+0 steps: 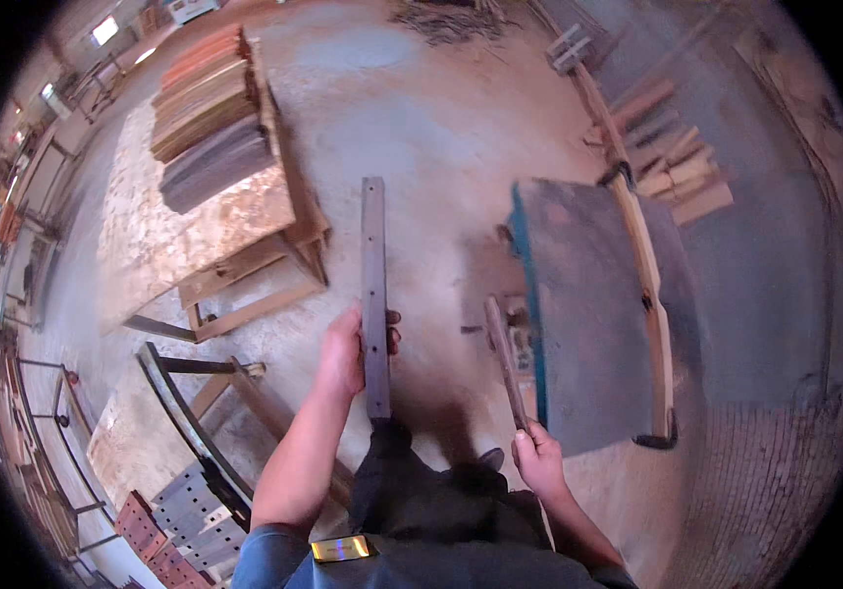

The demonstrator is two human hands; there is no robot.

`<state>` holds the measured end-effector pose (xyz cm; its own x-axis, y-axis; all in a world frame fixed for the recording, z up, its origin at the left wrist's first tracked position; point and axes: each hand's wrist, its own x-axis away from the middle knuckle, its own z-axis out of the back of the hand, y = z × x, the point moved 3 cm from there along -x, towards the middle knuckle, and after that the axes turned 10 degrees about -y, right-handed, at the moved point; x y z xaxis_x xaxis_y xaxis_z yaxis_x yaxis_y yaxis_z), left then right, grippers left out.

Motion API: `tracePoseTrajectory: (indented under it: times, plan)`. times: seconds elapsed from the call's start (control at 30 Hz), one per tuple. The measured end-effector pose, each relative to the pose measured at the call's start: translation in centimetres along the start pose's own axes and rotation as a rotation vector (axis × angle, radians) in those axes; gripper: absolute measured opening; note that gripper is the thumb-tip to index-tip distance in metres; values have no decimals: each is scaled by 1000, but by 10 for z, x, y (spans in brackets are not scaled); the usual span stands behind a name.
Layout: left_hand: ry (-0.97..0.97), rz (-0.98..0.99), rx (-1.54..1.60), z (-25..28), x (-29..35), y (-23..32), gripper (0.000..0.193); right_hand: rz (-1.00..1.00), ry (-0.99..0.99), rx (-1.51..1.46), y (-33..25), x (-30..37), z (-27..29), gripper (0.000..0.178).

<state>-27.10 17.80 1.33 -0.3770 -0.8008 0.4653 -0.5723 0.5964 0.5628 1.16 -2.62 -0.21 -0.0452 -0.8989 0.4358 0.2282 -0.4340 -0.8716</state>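
Note:
My left hand [345, 348] is wrapped round a long, straight grey wooden strip [373, 265] with a row of small holes along its face. The strip stands roughly upright in the picture, well above the floor, and its lower end reaches close to my dark clothing. To the right, my right hand [537, 459] grips the near end of a narrow brown wooden stick [506, 355], which leans up and to the left. Just beyond that stick is a large grey-topped bench [593, 324] with a teal edge. The two wooden pieces are apart.
At left stands a wooden table [215, 245] bearing a stack of reddish, tan and grey slats [210, 108]. A dark curved frame [186, 412] and drilled boards [186, 506] lie nearer. A long wooden bar [645, 285] crosses the bench. Loose wood pieces [682, 167] lie beyond it.

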Motion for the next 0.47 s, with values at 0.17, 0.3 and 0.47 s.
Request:
tracePoseTrajectory:
  times: [0.17, 0.3, 0.47]
  plan:
    - [-105, -94, 9, -58, -27, -128, 31, -98, 82, -203, 55, 83, 88, 28]
    - [-229, -96, -131, -142, -32, -246, 32, -97, 214, -68, 109, 156, 171, 33]
    - [-147, 145, -548, -214, -49, -370, 60, -180, 384, -72, 181, 227, 235, 36]
